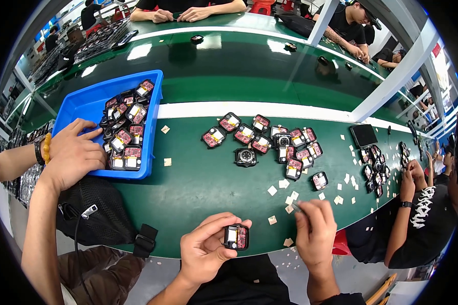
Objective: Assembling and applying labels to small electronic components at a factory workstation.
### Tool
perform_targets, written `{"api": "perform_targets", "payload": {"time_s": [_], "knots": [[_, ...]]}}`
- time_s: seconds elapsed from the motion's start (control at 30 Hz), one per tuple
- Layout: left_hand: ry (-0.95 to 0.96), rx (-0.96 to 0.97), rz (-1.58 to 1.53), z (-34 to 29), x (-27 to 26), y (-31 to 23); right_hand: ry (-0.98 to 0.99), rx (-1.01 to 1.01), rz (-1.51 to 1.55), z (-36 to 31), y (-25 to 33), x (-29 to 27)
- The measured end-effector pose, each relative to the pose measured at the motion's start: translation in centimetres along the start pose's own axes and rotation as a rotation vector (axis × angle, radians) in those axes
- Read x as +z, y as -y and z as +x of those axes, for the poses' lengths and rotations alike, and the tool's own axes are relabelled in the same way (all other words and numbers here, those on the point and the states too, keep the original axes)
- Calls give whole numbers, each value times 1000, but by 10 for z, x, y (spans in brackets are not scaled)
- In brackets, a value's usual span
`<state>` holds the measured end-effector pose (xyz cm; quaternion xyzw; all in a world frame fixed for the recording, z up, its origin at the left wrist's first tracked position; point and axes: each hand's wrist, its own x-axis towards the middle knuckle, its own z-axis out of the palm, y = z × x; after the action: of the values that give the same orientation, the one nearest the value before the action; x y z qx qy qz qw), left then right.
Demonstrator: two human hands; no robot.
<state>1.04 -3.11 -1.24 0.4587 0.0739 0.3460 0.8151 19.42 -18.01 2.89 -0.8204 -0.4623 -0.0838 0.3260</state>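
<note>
My left hand (204, 250) is closed on an open smartwatch case (236, 237), holding it above the table's near edge. Its black frame surrounds a red circuit board and a white block. Off to its right, my right hand (316, 229) pinches a small, thin greyish piece (296, 206) between thumb and fingertips; its kind is too small to make out. Ahead of both hands lies a loose cluster of similar watch cases (260, 143), most showing red boards. One case turned the other way (246, 157) shows a round sensor. A single watch case (319, 180) lies apart, nearest my right hand.
Small pale paper squares (272, 220) are scattered over the green table (203, 190). At left, a co-worker's hands (79, 150) reach into a blue bin (154, 127) of watch cases, beside a black bag (94, 213). Another person sits at right. Beyond a white rail (198, 109) runs a green conveyor (203, 71).
</note>
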Motion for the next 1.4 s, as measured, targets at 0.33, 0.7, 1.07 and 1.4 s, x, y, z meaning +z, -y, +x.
{"api": "perform_targets", "payload": {"time_s": [0.33, 0.7, 1.07, 1.4], "knots": [[-108, 24, 126, 19, 2, -35, -90, 223, -254, 16, -34, 8], [-251, 414, 843, 101, -31, -87, -68, 228, -183, 13, -34, 6], [-706, 290, 1793, 181, -90, -135, -86, 161, -114, 9, -31, 5], [-87, 296, 1060, 117, 9, -72, 5, 58, 294, 2, -30, 5]]}}
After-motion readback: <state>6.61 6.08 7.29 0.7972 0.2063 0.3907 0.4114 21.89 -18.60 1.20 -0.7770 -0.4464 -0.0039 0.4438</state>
